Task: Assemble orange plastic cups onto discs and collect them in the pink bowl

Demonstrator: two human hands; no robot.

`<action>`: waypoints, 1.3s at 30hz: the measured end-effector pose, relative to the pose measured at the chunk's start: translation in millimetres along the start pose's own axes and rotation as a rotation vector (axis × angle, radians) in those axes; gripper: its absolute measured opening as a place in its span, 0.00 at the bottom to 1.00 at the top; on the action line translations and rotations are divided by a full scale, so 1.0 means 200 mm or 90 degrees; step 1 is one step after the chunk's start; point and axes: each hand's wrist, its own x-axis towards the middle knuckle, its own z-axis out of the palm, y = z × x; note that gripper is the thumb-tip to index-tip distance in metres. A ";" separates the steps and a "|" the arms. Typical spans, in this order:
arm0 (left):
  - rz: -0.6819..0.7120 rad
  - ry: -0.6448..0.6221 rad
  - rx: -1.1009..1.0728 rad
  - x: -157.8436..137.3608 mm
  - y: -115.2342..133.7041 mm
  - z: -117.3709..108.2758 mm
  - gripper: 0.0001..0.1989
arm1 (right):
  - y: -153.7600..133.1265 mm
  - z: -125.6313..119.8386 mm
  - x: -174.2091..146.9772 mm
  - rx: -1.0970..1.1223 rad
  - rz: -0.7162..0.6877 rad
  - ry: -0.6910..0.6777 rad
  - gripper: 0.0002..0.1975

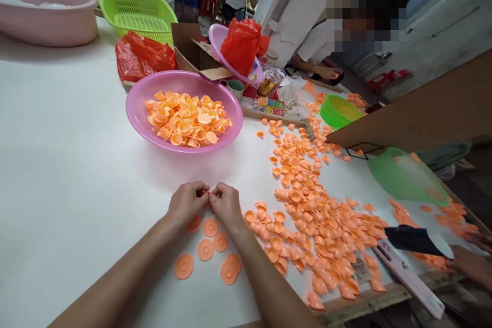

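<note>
My left hand [189, 201] and my right hand [226, 206] meet over the white table, fingers pinched together. Between the fingertips a bit of a small orange plastic piece [208, 193] shows, mostly covered, so its exact shape is hidden. Just below the hands lie several flat orange discs [205, 249], round like toy saucers, two of them overlapping near my right forearm. Beyond the hands stands a pink bowl [134, 118] heaped with small orange toy cups [184, 118]. To the right of my right hand spreads a big loose pile of orange toy cups [307, 210].
A red plastic bag [144, 56], an open cardboard box [192, 56] and a green basket [138, 10] stand behind the bowl. At right are a green lid-like tray [407, 177], a brown panel [423, 97] and another person's hand [474, 261]. A co-worker [323, 46] sits across.
</note>
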 end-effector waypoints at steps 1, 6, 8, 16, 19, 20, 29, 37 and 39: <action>-0.001 0.000 0.004 -0.01 0.00 0.00 0.10 | 0.00 0.02 -0.01 0.018 0.008 0.019 0.07; 0.045 0.012 0.080 -0.03 0.00 0.02 0.11 | 0.00 0.03 -0.03 0.039 0.008 0.029 0.06; 0.061 0.023 0.078 -0.03 -0.01 0.03 0.11 | -0.01 -0.04 -0.04 0.046 -0.012 -0.042 0.08; 0.107 0.184 -0.152 -0.10 0.10 -0.10 0.14 | 0.15 -0.46 -0.13 -0.341 -0.152 0.030 0.22; 0.150 0.333 -0.138 -0.01 0.30 -0.31 0.16 | 0.16 -0.47 -0.14 -0.391 -0.125 0.008 0.18; 0.153 0.358 -0.131 0.03 0.37 -0.37 0.18 | 0.15 -0.46 -0.14 -0.378 -0.119 0.021 0.17; 0.303 0.032 0.132 -0.15 0.09 -0.22 0.15 | 0.04 -0.32 -0.21 0.055 -0.052 -0.021 0.07; 0.280 0.079 0.218 -0.24 -0.26 -0.01 0.10 | -0.06 -0.08 -0.18 0.056 -0.069 -0.063 0.06; 0.310 0.105 0.238 -0.23 -0.26 -0.01 0.12 | -0.07 -0.05 -0.15 0.054 -0.062 -0.061 0.07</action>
